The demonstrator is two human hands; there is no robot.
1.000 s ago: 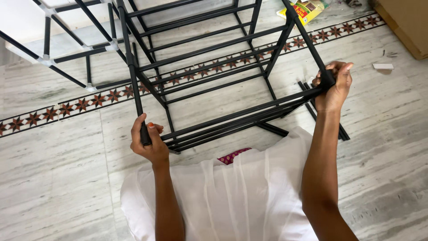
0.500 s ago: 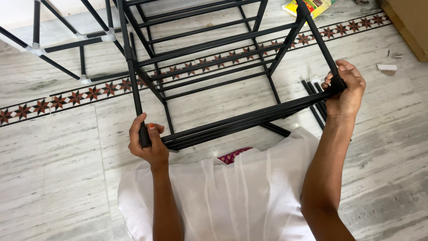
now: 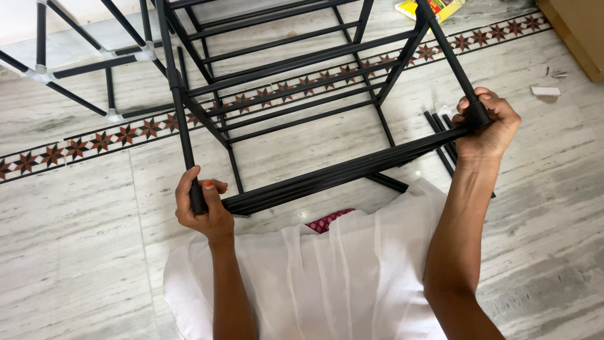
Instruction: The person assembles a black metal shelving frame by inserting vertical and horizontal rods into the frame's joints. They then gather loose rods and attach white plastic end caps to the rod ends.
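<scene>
**Black rack frame gripped at both near corners**

Nearest the camera, a white garment (image 3: 327,277) is spread over the lap, with a scrap of pink patterned cloth (image 3: 328,220) showing at its upper edge; both forearms are stretched out across it. The left hand (image 3: 200,208) is closed around the lower end of a black upright tube, the thumb laid over the front; the right hand (image 3: 487,126) is wrapped tightly around the black corner joint at the opposite near end, the fingers curled over it. Between the two hands the near shelf bars of the black rack frame (image 3: 296,94) are seen running almost edge-on; the frame is held tilted above the pale marble floor (image 3: 69,252), its further tiers of parallel bars receding toward the top of the view. Just beside the right hand, a few loose black tubes (image 3: 445,146) are left lying on the floor. Further off, a band of red star tiles (image 3: 94,143) is crossed by the frame; beyond it, at the upper left, a second frame with white joints (image 3: 75,63) is set. At the far right, a small white scrap (image 3: 545,90), a cardboard box (image 3: 579,31) and a yellow packet (image 3: 431,7) are seen.
</scene>
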